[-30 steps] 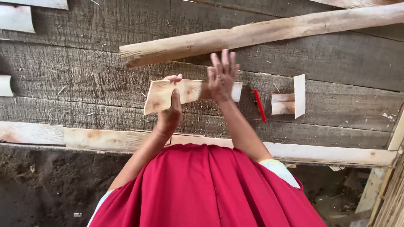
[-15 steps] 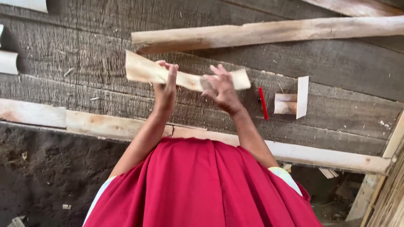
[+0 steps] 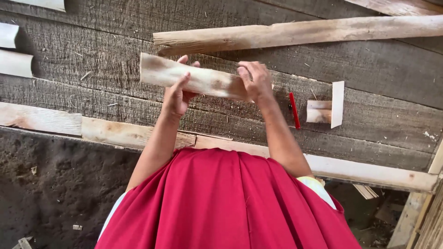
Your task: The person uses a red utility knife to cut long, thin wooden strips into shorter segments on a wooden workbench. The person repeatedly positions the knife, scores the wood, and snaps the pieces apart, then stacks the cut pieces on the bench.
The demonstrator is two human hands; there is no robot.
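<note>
Both hands raised over grey, weathered floorboards (image 3: 92, 99), a short pale strip of wood (image 3: 198, 79) held level between them. Left hand (image 3: 177, 92) closed around the strip near its middle, thumb up across the front face, fingers curled behind. Right hand (image 3: 256, 80) pinching the strip's right end, fingertips bent over the top edge. Strip slightly tilted, left end higher, clear of the boards below. Just above, a long rough pole (image 3: 295, 33) lying across the boards. To the right of the right hand, a red pencil (image 3: 294, 109) flat on the boards, and just beyond it two small wood offcuts (image 3: 325, 110), one upright against the other. Along the near edge, a pale plank (image 3: 120, 133). Red cloth (image 3: 226, 203) covering the lower foreground.
</note>
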